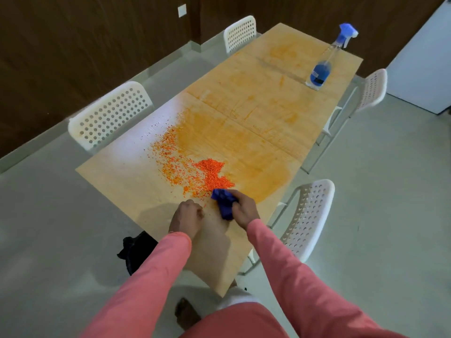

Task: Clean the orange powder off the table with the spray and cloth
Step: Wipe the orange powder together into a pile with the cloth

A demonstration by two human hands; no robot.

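Right hand [244,208] grip closed on blue cloth [225,202] — orange powder [212,176] heap touching at 11 o'clock. Left hand [186,215] fisted, empty. Spray bottle [324,67] far, 1 o'clock on tabletop [117,174].

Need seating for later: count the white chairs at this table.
4. Near left, far left, far right, near right. More may sit outside the frame.

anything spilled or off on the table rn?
Yes. Orange powder is heaped and scattered on the near half of the table, with an orange smear running toward the spray bottle at the far end. The right hand holds the blue cloth at the heap's edge.
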